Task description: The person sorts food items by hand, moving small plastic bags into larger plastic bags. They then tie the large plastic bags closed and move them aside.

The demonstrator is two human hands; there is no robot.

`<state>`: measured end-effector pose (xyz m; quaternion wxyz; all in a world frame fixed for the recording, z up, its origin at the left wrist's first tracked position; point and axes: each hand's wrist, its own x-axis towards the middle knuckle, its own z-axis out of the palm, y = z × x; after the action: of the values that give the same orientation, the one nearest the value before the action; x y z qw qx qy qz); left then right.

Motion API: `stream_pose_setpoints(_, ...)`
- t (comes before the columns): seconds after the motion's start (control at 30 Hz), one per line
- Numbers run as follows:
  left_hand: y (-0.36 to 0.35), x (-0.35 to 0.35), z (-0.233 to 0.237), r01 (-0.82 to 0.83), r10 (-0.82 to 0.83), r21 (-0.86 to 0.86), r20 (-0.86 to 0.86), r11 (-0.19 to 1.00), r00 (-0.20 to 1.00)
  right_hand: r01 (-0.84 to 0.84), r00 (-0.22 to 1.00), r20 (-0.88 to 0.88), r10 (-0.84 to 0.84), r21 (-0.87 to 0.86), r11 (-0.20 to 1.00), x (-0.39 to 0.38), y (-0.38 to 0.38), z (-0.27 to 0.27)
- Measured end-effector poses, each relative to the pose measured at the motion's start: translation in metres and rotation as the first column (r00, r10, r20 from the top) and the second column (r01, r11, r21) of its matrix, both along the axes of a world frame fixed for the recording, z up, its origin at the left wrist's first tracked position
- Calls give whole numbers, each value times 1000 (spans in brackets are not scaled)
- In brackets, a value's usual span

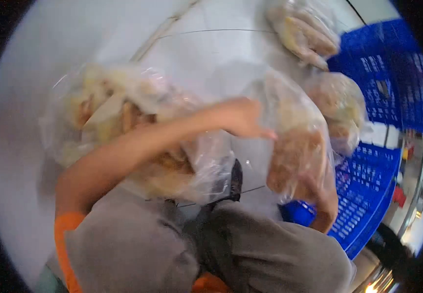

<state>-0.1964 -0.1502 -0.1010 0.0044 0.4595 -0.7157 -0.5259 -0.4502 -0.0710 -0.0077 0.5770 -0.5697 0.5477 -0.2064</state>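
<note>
My left hand (pixel 244 117) reaches across from the left, its fingers curled at the upper edge of a clear plastic bag (pixel 297 146). Pale and orange-brown lumps fill that bag, blurred by motion. Low on the bag's right side, my right hand (pixel 315 191) grips it, with some fingers partly hidden by the plastic. Under my left forearm lies a larger clear bag (pixel 167 171), packed with yellowish and brown pieces that look like raw poultry.
Blue plastic crates (pixel 368 195) stand along the right side. Beside them rest another filled bag (pixel 339 105) and, farther back, a bag of what looks like a whole plucked bird (pixel 309 34). White tiles (pixel 211 49) cover the floor; my knees (pixel 270 244) are in front.
</note>
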Motion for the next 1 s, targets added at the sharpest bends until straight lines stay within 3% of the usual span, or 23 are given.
stream_pose_setpoints(0.03,15,-11,11,33,-42,-55,-163,998,986,81,985,155,-77,-19,997,11,6,6)
stream_pose_setpoints(0.07,28,-37,-6,9,-24,-49,-323,999,946,39,986,163,-35,-16,999,18,7,7)
stream_pose_setpoints(0.13,59,-76,-20,-177,91,-344,-252,922,963,83,984,153,-94,75,994,30,9,12)
stream_pose_setpoints(0.17,57,-68,-22,-187,97,-350,-260,918,961,129,980,137,-145,119,984,32,13,16)
stream_pose_setpoints(0.23,44,-58,-24,-244,185,-117,-372,963,910,291,948,76,-309,182,939,22,31,31)
stream_pose_setpoints(0.27,38,-48,-20,-271,200,-172,-346,947,917,326,939,57,-338,158,932,1,35,27)
stream_pose_setpoints(0.3,35,-35,-17,-303,223,-228,-319,925,921,301,952,-86,-294,84,950,-29,33,14)
stream_pose_setpoints(0.33,36,-25,-12,-271,203,-395,-206,878,957,258,942,-228,-247,15,966,-63,32,5)
stream_pose_setpoints(0.37,36,-18,-8,-224,211,-541,-87,811,974,320,926,-230,-299,63,945,-76,35,10)
stream_pose_setpoints(0.4,34,-14,-3,-227,207,-541,-99,810,973,325,922,-240,-303,55,944,-83,44,19)
stream_pose_setpoints(0.47,19,0,10,12,181,-618,249,786,951,424,884,-260,-389,89,901,-95,63,37)
stream_pose_setpoints(0.5,13,10,15,6,186,-617,246,787,951,497,852,-260,-455,124,859,-109,77,45)
stream_pose_setpoints(0.57,9,29,31,-115,136,-665,-21,738,990,553,829,-195,-523,154,819,-95,105,73)
stream_pose_setpoints(0.63,12,58,78,22,66,-697,99,717,993,596,802,-85,-591,181,782,-76,107,86)
stream_pose_setpoints(0.7,36,92,121,-189,205,-785,-81,589,975,574,817,-50,-574,154,804,-61,104,89)
stream_pose_setpoints(0.77,63,137,144,-381,322,-833,-261,401,910,545,837,-25,-546,120,830,-48,98,93)
stream_pose_setpoints(0.83,107,174,167,-419,591,-813,-118,403,798,490,871,5,-492,83,868,-34,87,95)
stream_pose_setpoints(0.9,139,198,154,-112,773,-929,222,353,594,418,907,38,-420,46,907,-22,77,99)
stream_pose_setpoints(0.97,159,203,148,-99,829,-873,412,478,378,295,951,95,-294,-2,955,-3,60,102)
stream_pose_setpoints(1.0,158,210,147,-102,833,-876,403,471,379,222,967,130,-217,-26,975,9,50,102)
